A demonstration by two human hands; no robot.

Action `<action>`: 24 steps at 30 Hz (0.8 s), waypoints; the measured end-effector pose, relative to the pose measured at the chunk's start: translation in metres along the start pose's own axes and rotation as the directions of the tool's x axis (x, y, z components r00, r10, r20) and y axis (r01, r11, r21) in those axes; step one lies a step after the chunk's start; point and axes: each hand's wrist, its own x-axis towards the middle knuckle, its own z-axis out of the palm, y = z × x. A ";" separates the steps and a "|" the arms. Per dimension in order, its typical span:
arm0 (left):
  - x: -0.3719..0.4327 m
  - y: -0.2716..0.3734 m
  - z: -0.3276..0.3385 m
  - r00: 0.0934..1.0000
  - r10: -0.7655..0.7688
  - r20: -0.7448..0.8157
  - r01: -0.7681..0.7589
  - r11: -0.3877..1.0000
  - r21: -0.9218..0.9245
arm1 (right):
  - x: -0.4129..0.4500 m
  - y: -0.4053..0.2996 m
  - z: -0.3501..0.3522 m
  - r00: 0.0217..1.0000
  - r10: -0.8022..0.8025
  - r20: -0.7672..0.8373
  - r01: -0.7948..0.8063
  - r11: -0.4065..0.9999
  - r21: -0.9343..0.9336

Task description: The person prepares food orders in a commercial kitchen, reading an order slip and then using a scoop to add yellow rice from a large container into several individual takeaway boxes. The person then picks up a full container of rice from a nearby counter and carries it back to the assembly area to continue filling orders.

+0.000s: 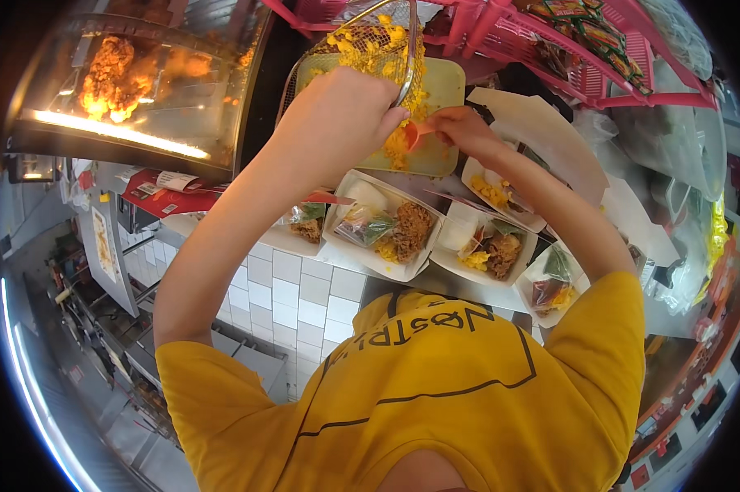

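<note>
My left hand [348, 104] grips the metal rim of a wire mesh strainer [414, 46] that holds yellow crumbly food [370, 49], tilted over a pale green tray [446, 80]. In my right hand [462, 130] is an orange plastic spoon [413, 134], its bowl at the yellow food beside the strainer. Nearer my body stand several open paper boxes, among them a middle box [339, 230] with rice, a piece of fried chicken [413, 230], sachets and yellow crumbs. Another box [480, 270] with similar food is right of it. My right forearm partly hides the boxes behind it.
A lit glass display case [240, 123] with fried chicken stands at the upper left. Pink plastic baskets [640, 61] with packets line the back right. Red printed cartons [161, 192] lie left of the boxes, and clear plastic bags [671, 135] are at the right.
</note>
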 end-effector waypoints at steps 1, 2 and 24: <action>0.000 0.001 0.003 1.000 0.002 0.001 -0.002 1.000 0.000 | -0.004 0.003 -0.006 1.000 -0.018 0.025 0.014 0.988 0.151; 0.002 0.001 0.007 1.000 0.022 -0.012 -0.022 1.000 0.001 | -0.009 0.006 -0.012 0.998 -0.039 0.044 0.024 0.954 0.298; -0.111 0.022 0.013 0.880 -0.466 -0.094 0.240 0.606 -0.759 | -0.243 -0.008 0.065 0.848 -0.120 -0.516 0.361 0.843 0.398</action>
